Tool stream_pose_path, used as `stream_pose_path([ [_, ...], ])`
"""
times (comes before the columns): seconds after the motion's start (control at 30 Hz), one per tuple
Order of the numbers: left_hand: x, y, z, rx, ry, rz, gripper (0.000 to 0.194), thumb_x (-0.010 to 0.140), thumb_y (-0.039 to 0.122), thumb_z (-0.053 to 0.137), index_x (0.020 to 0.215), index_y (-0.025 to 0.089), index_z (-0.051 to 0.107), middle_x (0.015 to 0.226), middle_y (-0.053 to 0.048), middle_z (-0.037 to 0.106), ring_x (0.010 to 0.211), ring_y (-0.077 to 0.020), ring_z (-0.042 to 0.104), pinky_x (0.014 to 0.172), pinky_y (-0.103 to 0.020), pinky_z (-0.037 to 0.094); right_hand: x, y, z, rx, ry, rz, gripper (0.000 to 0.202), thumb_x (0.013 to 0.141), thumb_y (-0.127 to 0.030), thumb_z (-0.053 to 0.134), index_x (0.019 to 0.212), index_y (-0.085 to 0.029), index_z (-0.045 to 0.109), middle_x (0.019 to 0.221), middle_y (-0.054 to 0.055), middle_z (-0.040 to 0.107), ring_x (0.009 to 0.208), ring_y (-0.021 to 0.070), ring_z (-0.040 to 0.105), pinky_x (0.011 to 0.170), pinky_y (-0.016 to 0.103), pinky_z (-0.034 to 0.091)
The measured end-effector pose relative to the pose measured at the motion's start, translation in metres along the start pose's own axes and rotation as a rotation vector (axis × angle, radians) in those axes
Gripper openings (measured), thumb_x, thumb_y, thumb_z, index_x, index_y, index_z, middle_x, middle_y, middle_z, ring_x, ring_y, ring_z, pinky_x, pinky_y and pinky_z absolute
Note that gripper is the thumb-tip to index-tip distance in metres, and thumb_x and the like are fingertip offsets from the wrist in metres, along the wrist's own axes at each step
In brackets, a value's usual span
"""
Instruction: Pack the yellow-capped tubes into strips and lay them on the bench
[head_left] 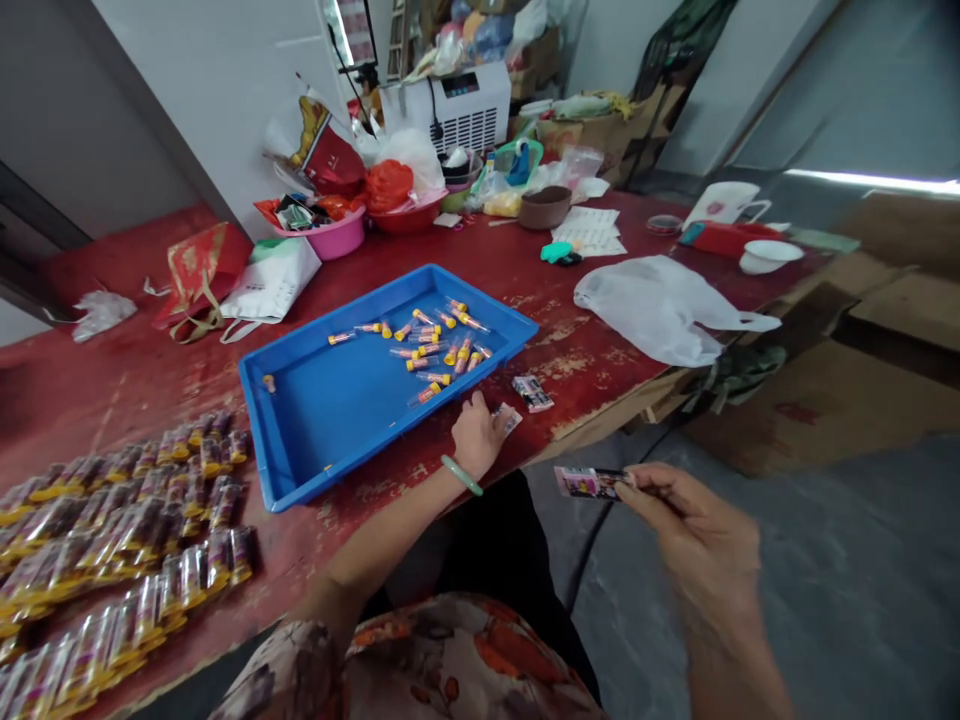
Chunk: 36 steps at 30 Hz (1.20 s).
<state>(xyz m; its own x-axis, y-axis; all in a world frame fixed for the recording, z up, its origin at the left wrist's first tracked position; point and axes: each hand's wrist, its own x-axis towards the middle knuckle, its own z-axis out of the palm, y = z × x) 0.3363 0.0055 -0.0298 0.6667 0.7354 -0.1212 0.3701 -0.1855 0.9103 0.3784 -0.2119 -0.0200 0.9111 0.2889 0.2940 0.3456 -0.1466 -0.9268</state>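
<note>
My right hand (675, 510) pinches a small printed packet (589, 482) by its right end, held out past the table's front edge. My left hand (480, 432), with a green bangle at the wrist, rests on the table by the tray's near right side. Its fingers are bent at a small printed piece (510, 418), which shows beyond the fingertips. Just right of it lies a small stack of printed packets (532, 393). The blue tray (315, 490) holds several clear tubes with yellow caps (426, 393), mostly on its right side.
Rows of wrapped tubes (142, 540) cover the table's left front. A white plastic bag (652, 305) lies to the right. Along the back stand a pink basin (334, 238), a brown bowl (545, 208) and a white machine (480, 110). Cardboard boxes (825, 400) are at the right.
</note>
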Motion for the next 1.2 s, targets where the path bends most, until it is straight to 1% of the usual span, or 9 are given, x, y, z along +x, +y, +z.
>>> stream_pose_path([
  [0.13,-0.042,-0.001,-0.040,-0.068,-0.200,0.209,0.047,0.076,0.052,0.067,0.107,0.017,0.064,0.113,-0.013,0.063,0.111,-0.0299,0.053,0.094,-0.039,0.038,0.018,-0.031,0.007,-0.173,-0.414,-0.175,0.012,0.079,-0.028,0.063,0.070,-0.021,0.062,0.067,-0.001,0.063,0.059,0.0130,0.054,0.057,0.025,0.040],
  [0.23,-0.070,-0.004,-0.068,-0.411,-0.769,0.025,0.053,0.072,0.057,0.069,0.105,0.016,0.068,0.101,-0.009,0.067,0.094,-0.0233,0.061,0.086,-0.036,0.044,0.021,-0.051,0.039,-0.144,-0.749,-0.219,0.016,0.081,-0.022,0.056,0.066,-0.020,0.059,0.063,-0.001,0.061,0.059,0.0124,0.055,0.057,0.024,0.040],
  [0.33,-0.088,-0.013,-0.090,-0.583,-0.907,-0.197,0.048,0.065,0.053,0.076,0.090,0.013,0.070,0.085,-0.007,0.067,0.079,-0.0187,0.063,0.076,-0.033,0.048,0.016,-0.068,0.078,-0.116,-1.006,-0.206,0.017,0.078,-0.015,0.053,0.062,-0.019,0.056,0.061,-0.001,0.059,0.059,0.0119,0.054,0.057,0.023,0.039],
  [0.43,-0.102,-0.026,-0.110,-0.690,-0.786,-0.282,0.046,0.068,0.054,0.074,0.082,0.011,0.068,0.072,-0.007,0.064,0.061,-0.0161,0.062,0.062,-0.030,0.050,0.025,-0.081,0.112,-0.080,-1.232,-0.243,0.013,0.076,-0.012,0.053,0.065,-0.018,0.059,0.063,-0.002,0.060,0.060,0.0113,0.055,0.058,0.022,0.040],
  [0.53,-0.114,-0.035,-0.129,-0.806,-0.478,-0.287,0.040,0.074,0.049,0.071,0.085,0.011,0.067,0.066,-0.005,0.063,0.051,-0.0126,0.059,0.053,-0.025,0.048,0.064,-0.086,0.149,-0.128,-1.193,-0.425,0.010,0.080,-0.019,0.055,0.076,-0.019,0.065,0.079,0.001,0.067,0.076,0.0146,0.061,0.071,0.024,0.045],
  [0.67,-0.128,-0.037,-0.150,-0.998,-0.081,-0.353,0.028,0.076,0.036,0.073,0.088,0.012,0.066,0.077,-0.007,0.068,0.065,-0.0154,0.065,0.065,-0.028,0.053,0.128,-0.070,0.217,-0.642,-1.161,-0.640,0.015,0.080,-0.019,0.056,0.083,-0.019,0.070,0.093,0.007,0.070,0.092,0.0212,0.063,0.078,0.029,0.043],
  [0.83,-0.147,-0.042,-0.170,-1.169,0.106,-0.347,0.031,0.075,0.031,0.074,0.094,0.008,0.066,0.089,-0.014,0.071,0.077,-0.0224,0.071,0.077,-0.035,0.056,0.152,-0.034,0.280,-0.754,-1.385,-0.742,0.006,0.062,-0.014,0.067,0.064,-0.019,0.069,0.072,0.005,0.067,0.071,0.0203,0.060,0.062,0.027,0.037],
  [1.1,-0.169,-0.065,-0.182,-1.174,0.401,-0.357,0.030,0.069,0.028,0.080,0.087,0.009,0.065,0.081,-0.009,0.071,0.071,-0.0205,0.071,0.066,-0.030,0.057,0.141,-0.039,0.262,-0.262,-1.184,-0.678,0.035,0.082,-0.055,0.057,0.090,-0.024,0.072,0.094,0.010,0.071,0.078,0.0217,0.064,0.069,0.034,0.044],
  [1.2,-0.173,-0.074,-0.185,-1.200,0.443,-0.358,0.028,0.071,0.029,0.078,0.087,0.010,0.065,0.076,-0.008,0.070,0.070,-0.0216,0.071,0.066,-0.031,0.057,0.101,-0.069,0.229,0.055,-1.355,-0.622,0.025,0.083,-0.051,0.060,0.093,-0.033,0.074,0.099,0.004,0.072,0.091,0.0218,0.066,0.079,0.032,0.049],
])
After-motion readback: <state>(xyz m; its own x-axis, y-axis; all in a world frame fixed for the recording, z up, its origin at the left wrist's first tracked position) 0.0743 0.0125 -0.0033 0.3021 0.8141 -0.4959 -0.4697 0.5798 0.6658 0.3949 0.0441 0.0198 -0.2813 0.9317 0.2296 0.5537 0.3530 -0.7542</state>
